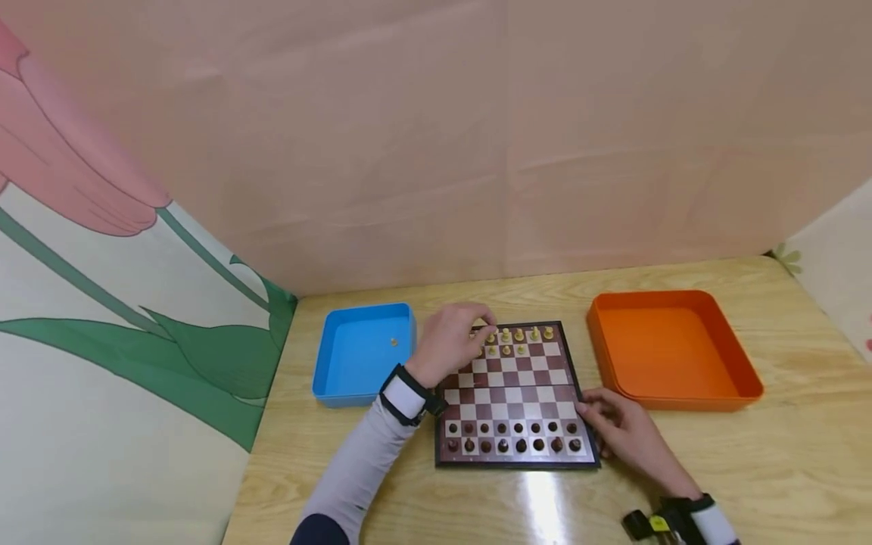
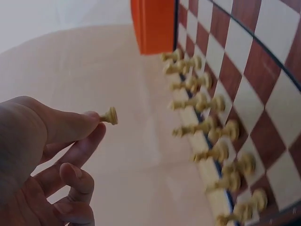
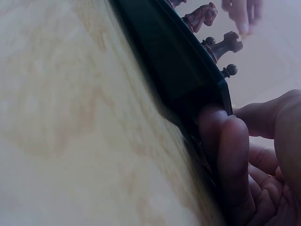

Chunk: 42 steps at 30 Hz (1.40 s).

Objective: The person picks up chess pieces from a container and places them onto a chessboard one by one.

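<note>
Between thumb and index finger, my left hand pinches a cream chess pawn by its top, base outward. The hand is over the far left part of the chessboard, apart from the standing pieces. Cream chess pieces line the far row, with several pawns in front of them. Two full rows of dark chess pieces stand along the near side. At the board's near right edge, my right hand grips the rim, its fingertips curled against the side.
Left of the board, a blue tray has one small cream piece in it. An orange tray stands to the right. The wooden table meets a fabric-covered wall at the back.
</note>
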Each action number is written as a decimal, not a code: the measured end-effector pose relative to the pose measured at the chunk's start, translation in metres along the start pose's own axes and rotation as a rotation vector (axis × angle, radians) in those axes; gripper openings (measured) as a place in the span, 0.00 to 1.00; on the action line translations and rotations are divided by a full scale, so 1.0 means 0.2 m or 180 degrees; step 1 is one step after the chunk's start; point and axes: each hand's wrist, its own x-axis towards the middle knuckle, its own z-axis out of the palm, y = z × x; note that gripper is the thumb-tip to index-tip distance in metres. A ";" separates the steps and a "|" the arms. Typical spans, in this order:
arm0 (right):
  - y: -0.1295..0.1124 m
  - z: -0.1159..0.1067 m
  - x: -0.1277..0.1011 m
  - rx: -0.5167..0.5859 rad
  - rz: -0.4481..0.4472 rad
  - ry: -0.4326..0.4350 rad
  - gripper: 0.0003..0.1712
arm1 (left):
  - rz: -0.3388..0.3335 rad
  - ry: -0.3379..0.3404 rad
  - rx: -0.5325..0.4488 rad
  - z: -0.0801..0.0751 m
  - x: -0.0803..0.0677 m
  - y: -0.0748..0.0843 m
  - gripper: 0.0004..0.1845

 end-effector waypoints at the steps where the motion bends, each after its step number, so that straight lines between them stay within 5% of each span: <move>1: 0.00 0.00 0.00 -0.0007 0.0002 0.0001 0.27 | 0.0027 -0.0028 -0.0018 0.01 0.01 0.01 0.05; 15: 0.01 -0.01 -0.01 -0.0006 0.0030 0.0005 0.27 | 0.0326 -0.0385 -0.0004 0.20 0.17 0.08 0.06; 30: 0.00 -0.02 -0.02 -0.0011 0.0004 0.0022 0.24 | 0.0486 -0.0584 0.0105 0.37 0.22 0.12 0.06; 42: 0.00 -0.01 0.00 0.0002 -0.0109 -0.0011 0.25 | 0.0453 -0.0670 0.0070 0.40 0.22 0.09 0.06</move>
